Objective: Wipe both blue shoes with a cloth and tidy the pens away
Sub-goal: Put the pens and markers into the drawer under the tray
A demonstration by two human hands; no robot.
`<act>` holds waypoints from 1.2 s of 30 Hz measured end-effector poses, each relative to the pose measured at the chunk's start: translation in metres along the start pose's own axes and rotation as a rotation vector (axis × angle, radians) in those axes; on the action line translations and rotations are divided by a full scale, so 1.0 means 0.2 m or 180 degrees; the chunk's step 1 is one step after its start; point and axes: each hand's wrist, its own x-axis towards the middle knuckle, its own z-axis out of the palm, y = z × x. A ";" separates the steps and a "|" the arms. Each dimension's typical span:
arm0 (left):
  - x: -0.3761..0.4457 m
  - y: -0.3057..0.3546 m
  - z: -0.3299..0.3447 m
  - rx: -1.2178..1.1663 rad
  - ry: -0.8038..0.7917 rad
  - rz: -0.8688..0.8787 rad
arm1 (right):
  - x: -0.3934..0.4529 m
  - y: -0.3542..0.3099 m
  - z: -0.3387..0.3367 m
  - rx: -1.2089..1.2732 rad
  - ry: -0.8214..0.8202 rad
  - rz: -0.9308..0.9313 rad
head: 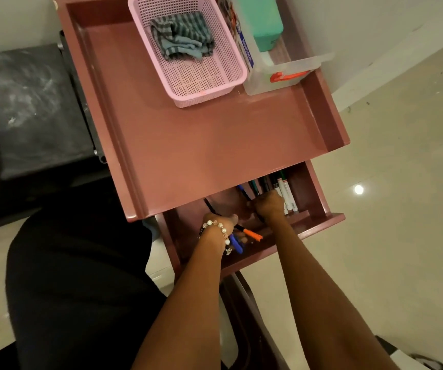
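Setting: pale tiled floor (391, 236) fills the right of the frame; we look down on a dusky-pink wooden side table with a raised rim (188, 145) at centre.
Head view, upper part: a pink perforated plastic basket (215, 78) stands on the table top with a crumpled grey striped cloth (181, 38) inside; just to its right we see a clear plastic storage box with an orange latch (276, 73).
Drawer: the open pink drawer (319, 220) juts out below the table top, lower centre.
Pens: a row of white and dark marker pens (285, 192) lies at the drawer's right end.
Left hand (223, 225): fingers curled round a bundle of pens, orange and blue caps (252, 233) sticking out toward lower right.
Right hand (267, 204): fisted over dark pens beside the row; we cannot tell how firmly it grips.
Shoes: neither blue shoe is in view.
Doing it well: we judge the pens are being laid away; we should set them parallel to the row, caps one way, and release low so none rolls.
Risk: we could trap a pen when shutting the drawer.
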 end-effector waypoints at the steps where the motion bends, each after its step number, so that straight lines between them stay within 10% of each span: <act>1: 0.00 0.00 0.00 0.0008 -0.0067 -0.0016 | 0.01 -0.01 0.04 -0.0132 0.0097 0.0016; 11: 0.03 0.01 0.02 -0.0010 -0.0116 0.0071 | 0.01 0.06 0.00 -0.0380 0.0874 -0.0129; 20: 0.00 0.03 0.02 -0.0260 -0.0126 0.0015 | -0.35 0.02 -0.15 0.1390 -0.1838 -0.0188; 36: -0.05 0.06 -0.05 0.0108 -0.0226 -0.0020 | 0.08 0.05 0.15 -0.0409 0.0567 -0.0162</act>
